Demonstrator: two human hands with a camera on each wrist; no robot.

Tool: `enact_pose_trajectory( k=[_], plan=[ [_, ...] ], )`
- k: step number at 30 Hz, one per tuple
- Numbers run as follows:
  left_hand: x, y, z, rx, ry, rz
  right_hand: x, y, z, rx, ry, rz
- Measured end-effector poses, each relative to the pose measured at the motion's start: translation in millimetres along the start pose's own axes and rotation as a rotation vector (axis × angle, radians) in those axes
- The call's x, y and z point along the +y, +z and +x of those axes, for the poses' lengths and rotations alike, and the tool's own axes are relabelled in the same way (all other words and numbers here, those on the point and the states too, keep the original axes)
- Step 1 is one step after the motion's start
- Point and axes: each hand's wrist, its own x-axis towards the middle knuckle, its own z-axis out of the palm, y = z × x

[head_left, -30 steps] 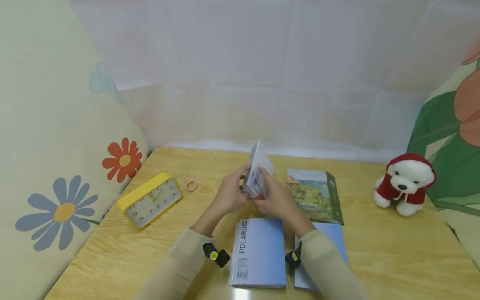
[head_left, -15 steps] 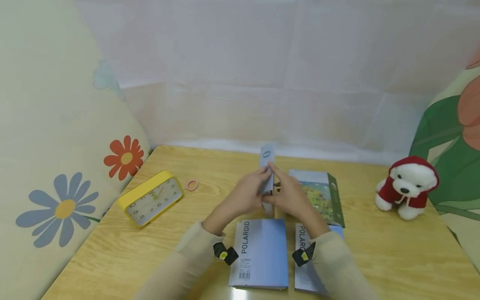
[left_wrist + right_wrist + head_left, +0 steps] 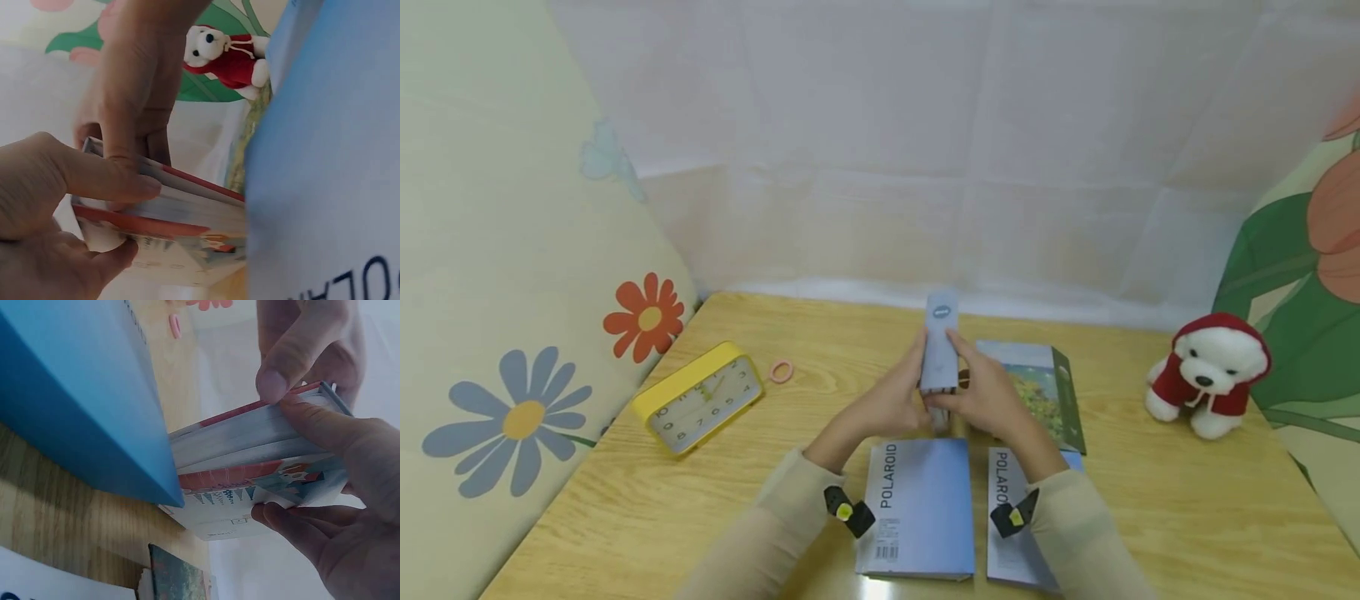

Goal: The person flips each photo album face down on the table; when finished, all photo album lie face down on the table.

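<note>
A book (image 3: 942, 346) with a pale blue spine and an oval logo stands upright between my two hands, spine towards me. My left hand (image 3: 891, 398) grips its left side, thumb and fingers around the cover and pages in the left wrist view. From the right, my right hand (image 3: 988, 396) holds it too; the right wrist view shows thumb and fingers pinching the illustrated cover (image 3: 234, 487) and some pages. The page block looks slightly parted. In front of the hands lies a thick blue POLAROID album (image 3: 925, 508).
A second POLAROID album (image 3: 1015, 546) lies to the right, partly under the right sleeve. Behind it is a landscape-covered booklet (image 3: 1037, 387), overlapped by the right hand. A yellow clock (image 3: 700, 398) and pink ring (image 3: 781, 372) sit left, a plush bear (image 3: 1210, 379) right.
The book has turned from a tilted, slanted pose to upright with its spine facing me. Both hands have shifted slightly right with it and adjusted their hold.
</note>
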Motion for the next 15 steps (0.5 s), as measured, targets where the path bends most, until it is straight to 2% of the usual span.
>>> enact_pose_trajectory(
  k=[3, 5, 11, 15],
  plan=[
    [-11.3, 5.5, 5.0, 0.001, -0.005, -0.107, 4, 0, -1, 0.001, 0.006, -0.006],
    [-17.9, 9.2, 7.5, -0.009, -0.015, -0.124, 6, 0, -2, 0.005, 0.014, -0.016],
    [-34.7, 20.4, 12.2, -0.067, -0.061, -0.137, 9, -1, -6, 0.013, 0.053, -0.027],
    [-38.0, 23.7, 16.5, -0.076, -0.047, -0.115, 14, -2, -8, 0.032, 0.048, 0.008]
  ],
)
